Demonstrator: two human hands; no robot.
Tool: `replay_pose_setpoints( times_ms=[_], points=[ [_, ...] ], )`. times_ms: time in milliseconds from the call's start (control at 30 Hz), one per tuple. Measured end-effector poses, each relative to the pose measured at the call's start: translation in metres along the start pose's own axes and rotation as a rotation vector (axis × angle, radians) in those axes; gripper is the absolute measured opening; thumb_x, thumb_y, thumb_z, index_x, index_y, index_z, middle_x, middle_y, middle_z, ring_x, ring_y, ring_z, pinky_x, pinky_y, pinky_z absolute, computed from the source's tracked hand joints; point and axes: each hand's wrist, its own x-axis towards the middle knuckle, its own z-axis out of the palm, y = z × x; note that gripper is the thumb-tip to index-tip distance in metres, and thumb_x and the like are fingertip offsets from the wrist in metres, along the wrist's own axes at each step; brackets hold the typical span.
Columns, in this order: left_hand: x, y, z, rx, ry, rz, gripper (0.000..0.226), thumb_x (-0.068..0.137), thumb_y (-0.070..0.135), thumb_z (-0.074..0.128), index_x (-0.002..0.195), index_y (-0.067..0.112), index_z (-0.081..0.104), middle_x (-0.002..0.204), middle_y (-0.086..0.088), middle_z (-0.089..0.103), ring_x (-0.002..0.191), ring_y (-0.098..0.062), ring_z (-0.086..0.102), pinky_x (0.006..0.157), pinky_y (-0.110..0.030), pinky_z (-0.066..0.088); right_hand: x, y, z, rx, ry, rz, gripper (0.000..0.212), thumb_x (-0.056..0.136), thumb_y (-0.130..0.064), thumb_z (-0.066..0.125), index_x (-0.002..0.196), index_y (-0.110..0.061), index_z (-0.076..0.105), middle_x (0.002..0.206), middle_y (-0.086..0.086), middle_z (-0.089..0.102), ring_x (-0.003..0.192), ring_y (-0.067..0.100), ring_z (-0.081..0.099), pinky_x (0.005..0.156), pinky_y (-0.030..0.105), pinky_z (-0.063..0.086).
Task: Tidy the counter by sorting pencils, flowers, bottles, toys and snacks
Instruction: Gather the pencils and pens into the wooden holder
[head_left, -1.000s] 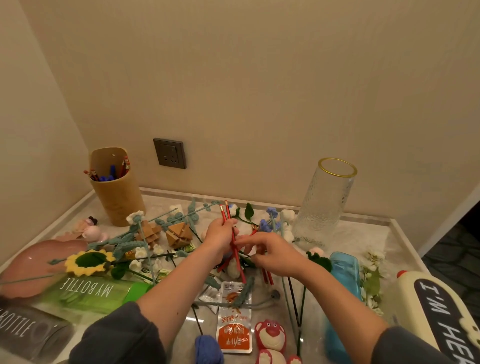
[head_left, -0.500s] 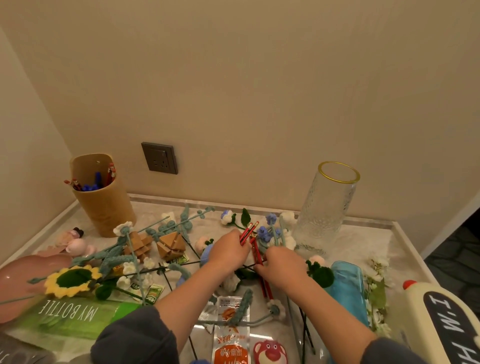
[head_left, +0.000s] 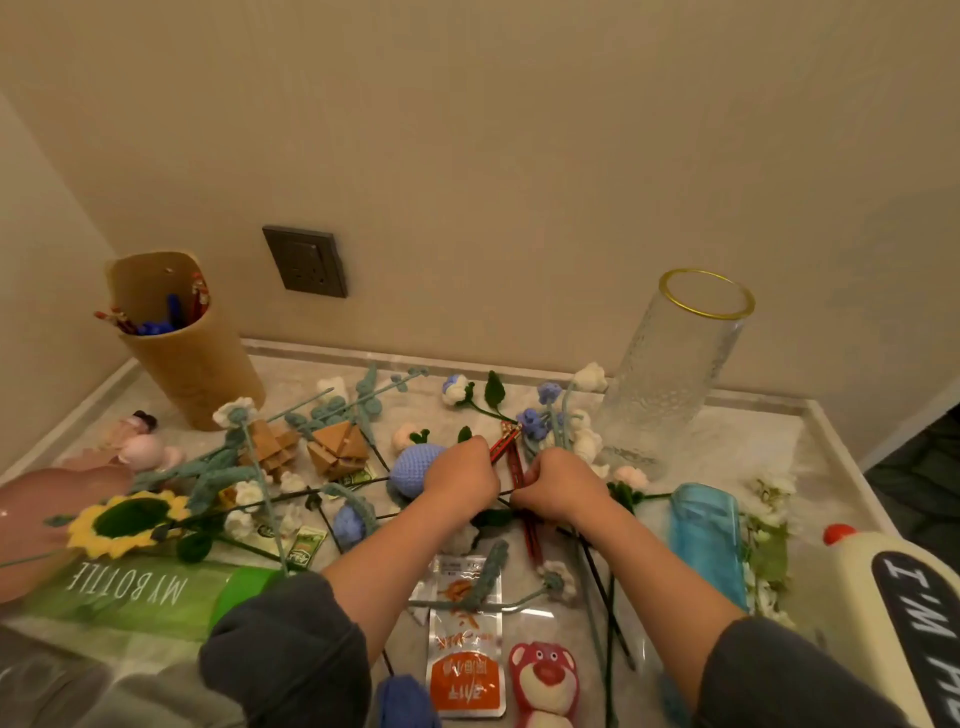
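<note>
My left hand (head_left: 457, 480), right hand (head_left: 561, 486) curl round red pencils (head_left: 503, 446) — some sit in cup (head_left: 195, 374); flowers (head_left: 127, 522), toys (head_left: 543, 680), snacks (head_left: 467, 675) unsorted.

Bottles were 3 — green bottle (head_left: 130, 592), blue bottle (head_left: 706, 545), cream bottle (head_left: 857, 566). Wooden puzzles (head_left: 272, 449) (head_left: 337, 449): 2. There was 1 ea. of vase (head_left: 670, 384), pencil cup (head_left: 192, 374), sunflower (head_left: 130, 522), bear toy (head_left: 543, 675), orange snack pack (head_left: 465, 675). Red pencils (head_left: 515, 465) — bunched, couldn't count.

both forearms reach forward, left hand (head_left: 460, 480) and right hand (head_left: 561, 488) curled tight, nearly touching.
</note>
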Motion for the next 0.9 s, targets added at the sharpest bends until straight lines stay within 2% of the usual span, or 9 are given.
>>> replay_pose_setpoints(
  times_ms=[133, 200, 300, 400, 467, 533, 633, 767, 900],
  points=[
    [-0.002, -0.003, -0.002, -0.089, 0.009, 0.021, 0.017, 0.092, 0.019, 0.046, 0.106, 0.011, 0.053, 0.103, -0.010, 0.062, 0.091, -0.029, 0.060, 0.069, -0.034, 0.045, 0.001, -0.006, 0.002, 0.010, -0.026, -0.018, 0.033, 0.080, -0.028, 0.062, 0.053, -0.020, 0.044, 0.054, 0.000, 0.046, 0.051, 0.015, 0.046, 0.048, 0.026, 0.034],
    [-0.003, -0.005, -0.006, -0.153, 0.013, 0.020, 0.016, 0.092, 0.023, 0.048, 0.103, 0.012, 0.053, 0.095, -0.008, 0.060, 0.086, -0.028, 0.058, 0.067, -0.033, 0.044, 0.001, -0.008, 0.003, -0.050, -0.029, -0.011, 0.033, 0.084, -0.028, 0.058, 0.057, -0.018, 0.044, 0.056, 0.001, 0.047, 0.054, 0.017, 0.047, 0.049, 0.027, 0.034],
    [-0.003, -0.005, -0.013, -0.254, 0.007, 0.013, 0.016, 0.090, 0.031, 0.052, 0.087, 0.016, 0.054, 0.083, -0.006, 0.059, 0.079, -0.027, 0.058, 0.064, -0.032, 0.043, -0.002, -0.012, 0.002, -0.097, -0.055, -0.048, 0.033, 0.090, -0.029, 0.051, 0.059, -0.019, 0.043, 0.061, 0.000, 0.047, 0.063, 0.021, 0.051, 0.055, 0.028, 0.036],
    [-0.004, -0.005, -0.021, -0.338, 0.025, 0.018, 0.022, 0.089, 0.035, 0.052, 0.084, 0.014, 0.057, 0.079, -0.005, 0.066, 0.076, -0.025, 0.062, 0.067, -0.034, 0.049, -0.006, -0.019, -0.003, 0.044, -0.052, -0.087, 0.032, 0.094, -0.026, 0.045, 0.064, -0.016, 0.047, 0.065, 0.002, 0.050, 0.064, 0.020, 0.051, 0.061, 0.031, 0.039],
    [-0.006, -0.007, -0.025, -0.444, 0.046, 0.040, 0.022, 0.091, 0.035, 0.050, 0.086, 0.016, 0.060, 0.069, 0.000, 0.070, 0.066, -0.018, 0.063, 0.068, -0.033, 0.052, -0.010, -0.024, -0.008, 0.228, -0.033, -0.086, 0.027, 0.095, -0.022, 0.044, 0.070, -0.013, 0.050, 0.066, 0.005, 0.050, 0.062, 0.019, 0.049, 0.061, 0.031, 0.038],
    [-0.009, -0.008, -0.030, -0.528, 0.087, 0.065, 0.022, 0.093, 0.036, 0.048, 0.085, 0.020, 0.062, 0.056, 0.008, 0.068, 0.061, -0.011, 0.063, 0.064, -0.030, 0.050, -0.014, -0.030, -0.013, 0.418, -0.012, -0.070, 0.022, 0.095, -0.018, 0.044, 0.075, -0.013, 0.049, 0.064, 0.004, 0.047, 0.056, 0.017, 0.047, 0.053, 0.028, 0.037],
    [-0.016, -0.009, -0.041, -0.706, 0.178, 0.050, 0.024, 0.093, 0.034, 0.049, 0.077, 0.023, 0.063, 0.051, 0.012, 0.066, 0.058, -0.009, 0.060, 0.062, -0.027, 0.047, -0.024, -0.043, -0.021, 0.639, 0.006, -0.079, 0.020, 0.096, -0.019, 0.047, 0.076, -0.015, 0.047, 0.055, 0.000, 0.042, 0.037, 0.009, 0.042, 0.037, 0.019, 0.029],
    [-0.026, -0.013, -0.058, -0.956, 0.203, 0.001, 0.029, 0.096, 0.032, 0.050, 0.083, 0.014, 0.068, 0.050, 0.008, 0.055, 0.049, -0.013, 0.048, 0.050, -0.026, 0.035, -0.042, -0.065, -0.028, 0.653, 0.033, -0.195, 0.021, 0.098, -0.023, 0.049, 0.079, -0.015, 0.053, 0.049, -0.004, 0.046, 0.034, 0.009, 0.044, 0.035, 0.023, 0.035],
    [-0.037, -0.022, -0.078, -0.993, 0.204, 0.044, 0.031, 0.098, 0.033, 0.047, 0.077, 0.018, 0.066, 0.059, 0.004, 0.055, 0.055, -0.012, 0.051, 0.059, -0.028, 0.040, -0.053, -0.092, -0.033, 0.586, -0.001, -0.288, 0.018, 0.100, -0.018, 0.045, 0.096, -0.007, 0.058, 0.061, 0.004, 0.057, 0.041, 0.013, 0.051, 0.038, 0.024, 0.041]
  ],
)
